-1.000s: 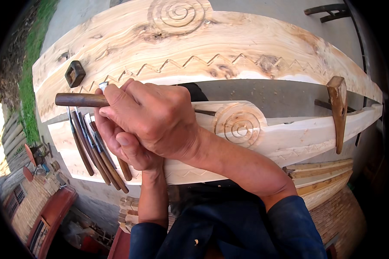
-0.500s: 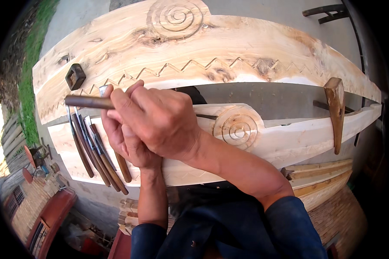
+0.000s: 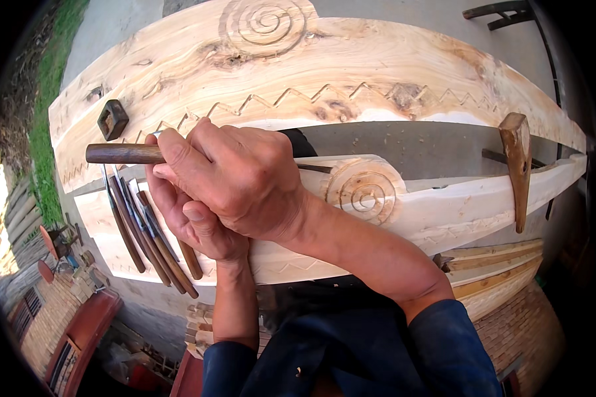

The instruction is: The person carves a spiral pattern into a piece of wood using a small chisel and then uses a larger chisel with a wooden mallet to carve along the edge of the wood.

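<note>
My right hand (image 3: 242, 178) is closed round a tool with a dark, round wooden handle (image 3: 122, 153), which sticks out to the left. The tool's working end is hidden. My left hand (image 3: 195, 221) lies beneath and against the right, cupped, its fingers stretched and partly covered. Just left of the hands several chisels (image 3: 149, 238) with steel blades and wooden handles lie side by side on the near carved board (image 3: 437, 215). A dark thin bar (image 3: 314, 168) shows right of my right hand; whether it belongs to the held tool I cannot tell.
The far board (image 3: 377, 59) bears a zigzag groove and a spiral. A dark hollow block (image 3: 112, 120) rests on its left part. A tapered wooden piece (image 3: 515, 169) spans the gap at right. Shaped wooden pieces (image 3: 496, 264) stand at lower right, a stool (image 3: 500, 16) at upper right.
Both hands have shifted slightly left and up, the tool's handle with them. The handle's end reaches further left. My right hand keeps its grip.
</note>
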Demonstrator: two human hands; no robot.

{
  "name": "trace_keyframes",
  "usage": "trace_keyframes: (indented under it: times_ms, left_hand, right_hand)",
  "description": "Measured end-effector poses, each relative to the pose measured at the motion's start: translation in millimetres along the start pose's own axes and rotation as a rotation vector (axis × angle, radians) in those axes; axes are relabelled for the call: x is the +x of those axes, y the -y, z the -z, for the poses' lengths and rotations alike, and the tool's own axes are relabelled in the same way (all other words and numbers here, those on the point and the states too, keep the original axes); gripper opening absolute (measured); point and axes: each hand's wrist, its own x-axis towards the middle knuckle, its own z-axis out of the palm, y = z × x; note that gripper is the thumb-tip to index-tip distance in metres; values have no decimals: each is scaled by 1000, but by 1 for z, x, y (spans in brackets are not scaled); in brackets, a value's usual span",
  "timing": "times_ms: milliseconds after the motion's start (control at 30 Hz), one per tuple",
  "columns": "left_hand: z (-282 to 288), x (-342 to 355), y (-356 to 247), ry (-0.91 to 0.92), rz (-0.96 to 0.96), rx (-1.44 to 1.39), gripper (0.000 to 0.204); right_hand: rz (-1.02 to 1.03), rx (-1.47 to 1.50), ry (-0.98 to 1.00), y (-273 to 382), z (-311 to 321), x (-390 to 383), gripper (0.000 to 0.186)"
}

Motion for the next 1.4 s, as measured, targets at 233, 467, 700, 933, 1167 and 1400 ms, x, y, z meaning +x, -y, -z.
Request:
trace_keyframes:
  times_ms: [233,467,700,933,1167,1400]
  left_hand:
    - [-1,-1,3,-62,-85,94,111]
    - [-3,1,2,-89,-73,197,127]
    - [3,4,2,-8,-14,154,116]
    - [-9,14,-2,88,65,42,102]
    - [11,6,3,-36,66,63,102]
    - [45,16,6,8,174,-46,99]
  right_hand:
    - [-26,27,-8,2,3,3,26]
    - [-88,89,-36,-1,9,10,24]
    - [-166,90,-56,-2,7,10,21]
    - [-236,-5,31,-10,9,10,20]
    - [80,-105,53,16,10,1,43]
    - [0,114,117,8,1,-5,46]
